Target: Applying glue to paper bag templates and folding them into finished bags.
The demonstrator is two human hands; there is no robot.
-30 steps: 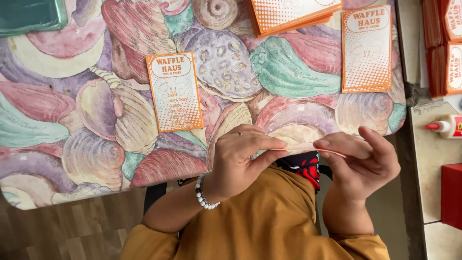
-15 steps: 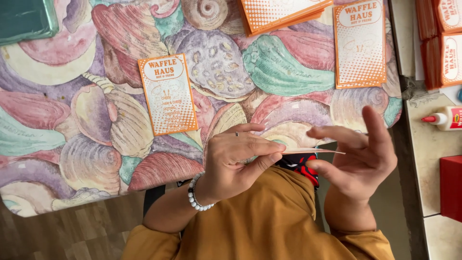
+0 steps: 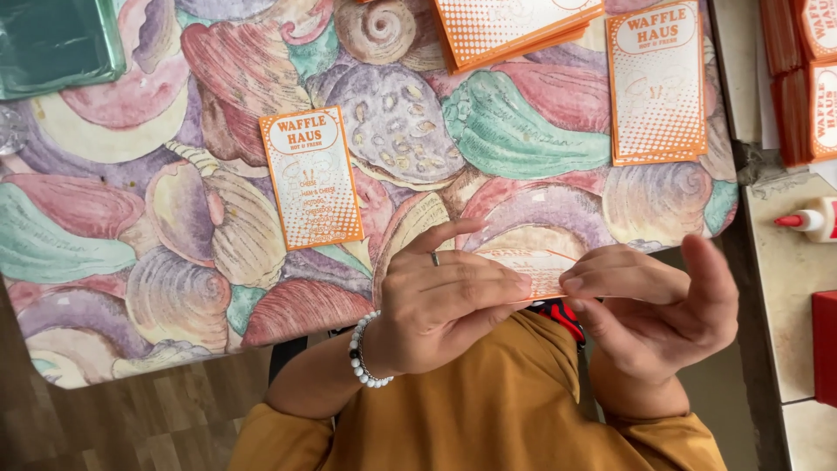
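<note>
Hands meet at the near edge of the table, both pinched on one thin orange-and-white paper card (image 3: pixel 540 277). My left hand (image 3: pixel 440 301) clamps its left end between thumb and fingertips, a white bead bracelet (image 3: pixel 362 353) on that wrist. My right hand (image 3: pixel 658 305) grips the right end, thumb underneath and index finger on top, the other fingers splayed upward. The card lies nearly flat, seen almost edge-on, its long axis running left to right between the two grips, just above my mustard-yellow shirt (image 3: pixel 488 419). Each hand is equally close to it, since each holds one end.

On the shell-patterned tablecloth (image 3: pixel 131 262), a single flat orange printed card (image 3: pixel 311 177) lies toward the middle, well apart from my left hand. A stack of the same cards (image 3: pixel 656 83) sits near the right edge, beyond my right hand, and another stack (image 3: pixel 514 26) lies at the far edge. A white glue bottle with a red tip (image 3: pixel 811 218) rests on the side counter to the right.
</note>
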